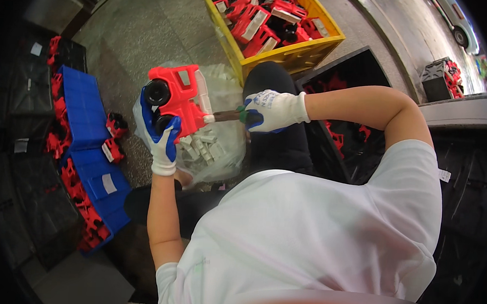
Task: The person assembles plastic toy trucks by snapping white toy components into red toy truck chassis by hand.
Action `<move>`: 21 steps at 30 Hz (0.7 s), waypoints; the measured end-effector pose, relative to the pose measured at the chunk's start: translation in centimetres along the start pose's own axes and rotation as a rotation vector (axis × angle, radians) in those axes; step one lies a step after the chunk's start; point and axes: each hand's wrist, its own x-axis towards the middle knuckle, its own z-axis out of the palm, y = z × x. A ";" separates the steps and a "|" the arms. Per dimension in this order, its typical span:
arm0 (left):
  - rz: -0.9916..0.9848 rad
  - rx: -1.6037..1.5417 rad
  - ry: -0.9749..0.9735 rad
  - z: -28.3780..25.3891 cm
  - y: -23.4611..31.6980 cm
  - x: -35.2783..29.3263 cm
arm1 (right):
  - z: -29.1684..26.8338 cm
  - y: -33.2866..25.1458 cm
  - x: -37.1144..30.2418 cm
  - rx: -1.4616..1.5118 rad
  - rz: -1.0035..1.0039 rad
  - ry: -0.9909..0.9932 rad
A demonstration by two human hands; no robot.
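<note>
My left hand, in a white glove with blue coating, is closed round a red plastic toy truck with black wheels. A white strip-like part sits along the truck's right side. My right hand, gloved the same way, grips a tool with a dark shaft and a green part at the fist. The shaft's pale far end meets the truck's lower right corner; its exact kind is unclear. Below the truck, a clear plastic bag with several loose white plastic parts lies on the floor.
A yellow crate full of red toy trucks stands ahead. Blue bins with red trucks beside them line the left. To the right is a black crate with red pieces inside. Another box of red pieces stands far right.
</note>
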 end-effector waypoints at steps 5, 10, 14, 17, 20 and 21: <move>-0.120 -0.244 0.065 -0.8 0.5 2.0 | -3.5 2.8 -1.2 0.038 0.102 0.393; -0.201 -0.154 0.157 -9.3 -4.6 -0.5 | -12.7 14.0 -4.4 -0.377 0.685 0.529; -0.314 0.058 0.245 -14.8 -7.7 -2.7 | -14.8 23.8 -8.8 -0.614 1.079 0.082; -0.568 0.243 0.273 -18.8 -9.2 -4.4 | -13.3 25.1 -6.0 -0.754 1.057 -0.077; -0.867 0.217 0.244 -20.1 -9.6 -2.8 | -14.0 28.4 -4.6 -0.763 1.002 0.007; -0.629 -0.025 0.068 -25.1 -12.8 -4.9 | -14.4 31.0 -4.6 -0.669 1.024 -0.081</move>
